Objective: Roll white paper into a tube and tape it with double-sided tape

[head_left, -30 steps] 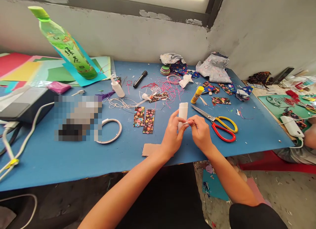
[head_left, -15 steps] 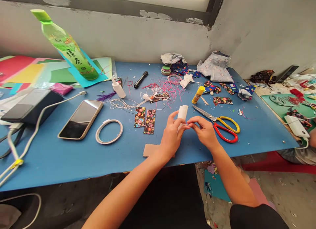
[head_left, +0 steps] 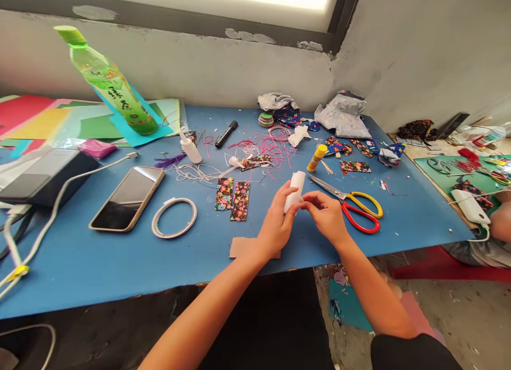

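My left hand gripped the white roll; my right hand, just beside, pinched its lower edge; squeezing too hard could have creased it.

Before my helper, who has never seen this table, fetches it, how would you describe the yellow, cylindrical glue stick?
On the blue tabletop, find, beside the person's right hand, the metal scissors with red and yellow handles. Just beyond their blade tips is the yellow, cylindrical glue stick; its bright tube shape sets it apart from the flat, flower-patterned scrap to its right.
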The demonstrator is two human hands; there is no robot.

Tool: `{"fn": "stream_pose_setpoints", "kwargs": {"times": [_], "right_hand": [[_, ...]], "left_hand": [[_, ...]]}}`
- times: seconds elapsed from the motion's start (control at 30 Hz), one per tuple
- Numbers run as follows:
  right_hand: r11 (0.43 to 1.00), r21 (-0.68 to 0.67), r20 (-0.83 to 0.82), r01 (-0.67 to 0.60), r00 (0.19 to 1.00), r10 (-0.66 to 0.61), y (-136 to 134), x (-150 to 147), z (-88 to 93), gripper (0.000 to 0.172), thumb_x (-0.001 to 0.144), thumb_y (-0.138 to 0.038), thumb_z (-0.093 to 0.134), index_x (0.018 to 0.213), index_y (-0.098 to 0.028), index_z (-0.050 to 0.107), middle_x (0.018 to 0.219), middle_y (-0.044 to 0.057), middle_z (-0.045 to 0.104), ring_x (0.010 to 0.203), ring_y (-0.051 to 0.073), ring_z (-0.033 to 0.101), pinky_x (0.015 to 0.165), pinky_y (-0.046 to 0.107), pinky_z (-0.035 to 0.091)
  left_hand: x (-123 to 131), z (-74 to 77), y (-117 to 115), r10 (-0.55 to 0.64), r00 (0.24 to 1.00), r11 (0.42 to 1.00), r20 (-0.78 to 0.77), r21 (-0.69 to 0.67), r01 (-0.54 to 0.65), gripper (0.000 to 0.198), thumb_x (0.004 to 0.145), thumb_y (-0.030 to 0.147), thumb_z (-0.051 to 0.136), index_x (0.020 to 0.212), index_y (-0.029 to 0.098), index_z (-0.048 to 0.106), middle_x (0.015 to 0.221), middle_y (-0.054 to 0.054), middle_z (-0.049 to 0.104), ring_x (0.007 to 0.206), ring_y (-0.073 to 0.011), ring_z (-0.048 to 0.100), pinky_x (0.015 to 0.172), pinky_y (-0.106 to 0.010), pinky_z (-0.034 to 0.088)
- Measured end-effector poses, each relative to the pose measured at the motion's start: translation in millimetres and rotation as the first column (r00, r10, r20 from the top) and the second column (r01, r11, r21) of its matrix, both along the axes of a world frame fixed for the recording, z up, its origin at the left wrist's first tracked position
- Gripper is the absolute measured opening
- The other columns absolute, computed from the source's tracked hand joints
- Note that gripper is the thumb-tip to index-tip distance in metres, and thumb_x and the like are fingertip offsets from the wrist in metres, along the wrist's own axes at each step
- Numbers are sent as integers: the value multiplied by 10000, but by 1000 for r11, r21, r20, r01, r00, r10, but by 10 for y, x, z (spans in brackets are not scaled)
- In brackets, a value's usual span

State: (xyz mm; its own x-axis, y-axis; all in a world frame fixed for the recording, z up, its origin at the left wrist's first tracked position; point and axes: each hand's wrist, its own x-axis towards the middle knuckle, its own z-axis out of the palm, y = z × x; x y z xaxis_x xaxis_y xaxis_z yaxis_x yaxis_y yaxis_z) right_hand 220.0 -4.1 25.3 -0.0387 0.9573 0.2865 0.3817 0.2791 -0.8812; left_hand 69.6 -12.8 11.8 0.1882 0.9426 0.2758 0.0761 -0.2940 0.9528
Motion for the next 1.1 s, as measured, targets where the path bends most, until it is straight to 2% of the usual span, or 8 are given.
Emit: {"fn": "stream_pose_setpoints", "kwargs": {"times": [0.1,0.27,0.5,0.6,0.73,0.87,0.97,1.1], "right_hand": [[999,-6,-30,33,999,-33,-31,-27,10,144,844,-342,604,842,-206,654,741,19,685,682,170,655,651,291,525],[986,169,57,10,998,-19,-44,-62,62,199,899,-340,544,772,-209,624,793,20,593,735,151,573,666,276,480],[988,115,188,-99,979,77,-22,-70,55,408,955,-450,419,671,-196,565,720,17,550,690,151,544,656,284,460],[991,127,100,-38,995,25,-4,-32,13,339,902,-499,505,789,-206,631,793,35,603,739,168,587,671,295,496],[990,114,-18,-80,996,83,22,21,-28,258,795,-472,672,884,-230,662,865,34,667,783,184,644,722,320,548],[984,138,19,-114,993,113,26,27,-18,141,805,-358,690,873,-234,688,840,21,694,781,176,658,749,320,551],[989,112,14,-94,996,93,21,26,-11,137,831,-319,662,937,-234,680,898,28,700,803,173,663,769,321,548],[993,65,36,-97,995,95,9,38,-24,139,878,-318,591,957,-223,655,915,30,682,818,167,651,766,313,536]], "left_hand": [[26,-5,-12,-10,1000,999,4,42,10,359,942,250,454,1299,249,423,1511,-137,303,1290,-246,453,1003,-435,442],[29,30,-10,43,998,997,-49,73,-39,217,926,269,513,1131,229,570,1453,-118,380,1323,-256,414,990,-430,449],[1,105,-20,132,988,991,-85,0,-132,100,891,253,576,916,206,661,1341,-88,471,1161,-225,541,736,-274,539],[1,112,-15,115,993,989,-17,-91,-116,125,878,294,590,865,182,644,1302,-91,470,1016,-194,598,602,-217,519],[-2,92,6,84,995,981,53,-182,-73,148,871,317,586,840,174,608,1292,-80,470,859,-137,620,616,-223,523],[-7,78,27,40,993,976,112,-216,-15,148,884,303,560,902,172,625,1303,-86,483,839,-125,618,647,-234,531],[-8,73,34,15,986,978,163,-208,19,238,892,309,554,1094,195,610,1312,-92,511,825,-123,609,664,-235,527],[-10,60,33,33,990,986,135,-167,-10,318,940,351,464,1204,198,555,1319,-100,531,882,-143,603,755,-269,517]]}}
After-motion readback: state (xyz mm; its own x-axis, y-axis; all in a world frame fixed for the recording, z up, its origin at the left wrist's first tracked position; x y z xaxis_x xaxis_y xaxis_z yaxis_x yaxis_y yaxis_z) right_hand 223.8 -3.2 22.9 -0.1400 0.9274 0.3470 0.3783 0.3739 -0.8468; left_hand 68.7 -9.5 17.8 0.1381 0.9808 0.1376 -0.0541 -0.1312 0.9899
